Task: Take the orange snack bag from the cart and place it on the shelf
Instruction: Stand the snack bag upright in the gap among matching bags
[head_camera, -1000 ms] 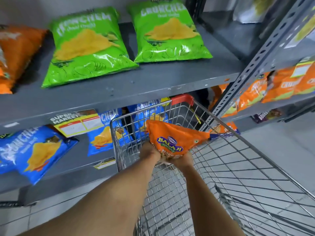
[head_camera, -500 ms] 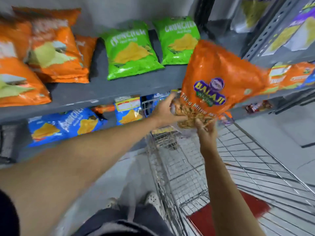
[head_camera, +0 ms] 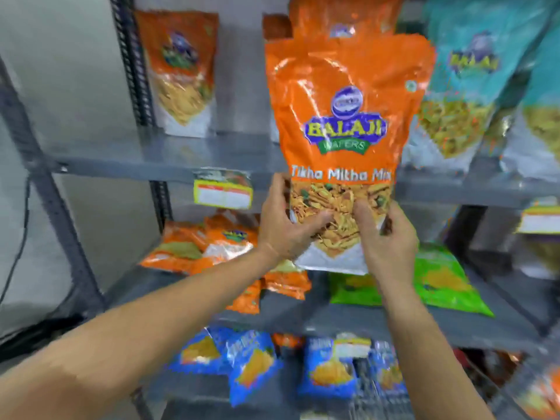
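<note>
I hold the orange snack bag [head_camera: 345,116] upright in both hands, in front of the upper grey shelf [head_camera: 169,154]. It is orange on top with a clear window of snack mix below. My left hand [head_camera: 281,222] grips its lower left edge. My right hand [head_camera: 385,237] grips its lower right corner. The bag's bottom hangs below the shelf's front edge. Another orange bag of the same kind [head_camera: 339,13] stands on the shelf right behind it, mostly hidden. Only a bit of the cart's wire [head_camera: 363,386] shows at the bottom.
A matching orange bag [head_camera: 181,71] stands at the shelf's left, teal bags [head_camera: 463,86] at the right. A price label [head_camera: 222,190] hangs on the shelf edge. Orange packs [head_camera: 212,250] and green packs [head_camera: 439,277] lie on the middle shelf, blue packs [head_camera: 251,362] below.
Both hands lifted the orange bag out of the cart, turned it upright and raised it to the upper shelf. My view swung up from the cart to the shelves.
</note>
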Available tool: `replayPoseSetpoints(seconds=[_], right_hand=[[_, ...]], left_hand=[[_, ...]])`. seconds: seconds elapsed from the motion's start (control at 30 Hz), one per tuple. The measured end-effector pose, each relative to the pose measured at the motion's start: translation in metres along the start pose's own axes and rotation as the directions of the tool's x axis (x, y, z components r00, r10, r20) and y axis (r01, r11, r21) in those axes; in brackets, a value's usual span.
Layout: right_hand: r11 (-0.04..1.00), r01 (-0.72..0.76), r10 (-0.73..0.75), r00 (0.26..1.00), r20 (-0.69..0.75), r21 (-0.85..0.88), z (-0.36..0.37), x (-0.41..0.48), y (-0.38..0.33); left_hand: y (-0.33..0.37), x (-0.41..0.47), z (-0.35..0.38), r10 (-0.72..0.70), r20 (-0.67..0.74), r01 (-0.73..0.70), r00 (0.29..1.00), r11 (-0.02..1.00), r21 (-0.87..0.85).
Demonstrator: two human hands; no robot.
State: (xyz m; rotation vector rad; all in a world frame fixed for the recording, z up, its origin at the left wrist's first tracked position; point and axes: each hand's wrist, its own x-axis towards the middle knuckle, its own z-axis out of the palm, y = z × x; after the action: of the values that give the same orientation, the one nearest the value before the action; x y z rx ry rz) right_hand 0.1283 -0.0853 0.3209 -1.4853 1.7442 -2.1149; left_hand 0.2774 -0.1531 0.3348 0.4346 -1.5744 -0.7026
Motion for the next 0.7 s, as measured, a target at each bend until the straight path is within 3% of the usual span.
replayPoseSetpoints(seconds=[0.13,0.27,0.5,0.7], right_hand=[[0.994,0.106,-0.106,0.994,0.026,0.004,0.058,0.044,-0.067],[0.977,0.196,-0.202,0.975,0.088,0.080,0.121,0.077,-0.117],[0.991,0.107,-0.129,0.928,0.351,0.081,0.233,0.118,-0.110],[0.988,0.025,-0.089,0.896,0.434,0.151,0.288,0.145,-0.092]], left_hand=[[0.025,0.060,-0.060,0.188,-0.123,-0.184,0.974,0.982,0.041],[0.037,0.112,-0.118,0.310,-0.187,-0.269,0.932,0.939,0.212],[-0.011,0.174,-0.205,0.185,-0.074,-0.137,0.980,0.897,0.420],[-0.048,0.211,-0.231,0.106,-0.061,-0.069,0.993,0.896,0.438]])
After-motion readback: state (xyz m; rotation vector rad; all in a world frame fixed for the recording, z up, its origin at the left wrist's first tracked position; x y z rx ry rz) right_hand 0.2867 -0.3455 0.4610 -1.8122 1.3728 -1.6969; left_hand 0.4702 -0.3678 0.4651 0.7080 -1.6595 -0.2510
